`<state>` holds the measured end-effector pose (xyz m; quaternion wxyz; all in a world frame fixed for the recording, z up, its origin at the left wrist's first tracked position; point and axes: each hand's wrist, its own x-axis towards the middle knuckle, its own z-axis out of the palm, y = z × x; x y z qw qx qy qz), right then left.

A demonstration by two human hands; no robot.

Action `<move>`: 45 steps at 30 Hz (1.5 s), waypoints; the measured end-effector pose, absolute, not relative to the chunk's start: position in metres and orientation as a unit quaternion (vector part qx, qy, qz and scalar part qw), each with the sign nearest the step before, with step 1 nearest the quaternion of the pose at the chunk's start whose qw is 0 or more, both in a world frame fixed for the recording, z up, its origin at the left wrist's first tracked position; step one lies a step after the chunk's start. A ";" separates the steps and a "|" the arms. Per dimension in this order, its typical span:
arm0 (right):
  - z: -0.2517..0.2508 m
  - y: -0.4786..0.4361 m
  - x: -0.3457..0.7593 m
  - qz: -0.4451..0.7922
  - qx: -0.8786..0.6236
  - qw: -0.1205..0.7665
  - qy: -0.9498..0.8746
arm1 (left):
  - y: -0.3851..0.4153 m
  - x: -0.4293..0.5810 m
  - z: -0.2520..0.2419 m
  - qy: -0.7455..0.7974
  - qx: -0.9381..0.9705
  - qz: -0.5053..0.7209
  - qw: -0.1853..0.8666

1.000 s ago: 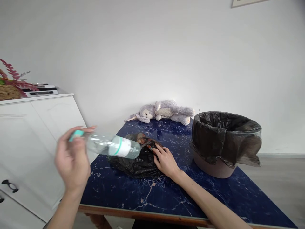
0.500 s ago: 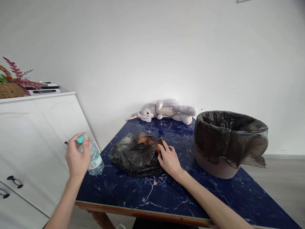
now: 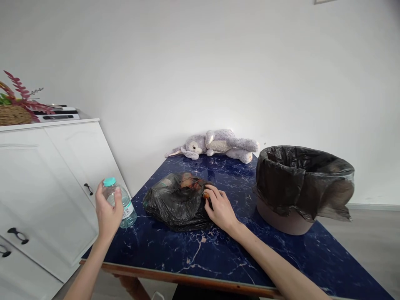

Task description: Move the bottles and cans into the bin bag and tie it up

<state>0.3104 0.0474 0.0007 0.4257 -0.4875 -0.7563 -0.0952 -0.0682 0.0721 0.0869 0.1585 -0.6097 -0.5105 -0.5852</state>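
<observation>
With the left hand [image 3: 108, 214], curving thumb and fingers around the shoulder of a clear plastic bottle [image 3: 126, 198] with a turquoise screw cap [image 3: 109, 181] and a white label [image 3: 128, 210]. Cannot tell whether gripping firmly or only resting against the plastic. Standing cap up, base down on a dark blue, white-veined tabletop [image 3: 193, 258] with a brown wooden edge, near its left side.

With the right hand [image 3: 221, 210], palm down, laying bent fingers on the right side of a crumpled, thin black plastic bag [image 3: 178, 208]. Cannot tell whether pinching the film or merely pressing it, with some tips hidden. Slumped between both hands, showing reddish-brown shapes at the top, too covered to name.

Rightward, apart from the right hand, on to a round brownish bin [image 3: 283, 218], fitted with a black plastic liner [image 3: 303, 187] folded over the rim. Farther back, to a lilac-grey plush rabbit [image 3: 218, 146], lying beside the white wall [image 3: 187, 62]. Out left, to a white panelled cabinet [image 3: 46, 175] with dark handles, topped by a woven basket [image 3: 15, 116] with dark pink fronds.
</observation>
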 end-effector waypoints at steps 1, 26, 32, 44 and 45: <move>0.003 0.046 0.310 -0.092 -0.480 0.430 -0.759 | 0.070 -0.067 0.086 -0.506 -0.607 -0.585 0.183; -0.018 0.057 0.315 -0.152 -0.570 0.373 -0.716 | 0.071 0.114 0.033 -0.318 -0.906 -0.227 0.165; -0.023 0.068 0.321 -0.156 -0.598 0.375 -0.691 | 0.085 0.103 0.017 -0.397 -0.860 -0.245 0.209; -0.040 0.095 0.338 -0.158 -0.625 0.387 -0.659 | 0.089 0.103 0.014 -0.405 -0.848 -0.251 0.234; -0.040 0.096 0.339 -0.155 -0.628 0.385 -0.658 | 0.089 0.104 0.015 -0.404 -0.848 -0.252 0.232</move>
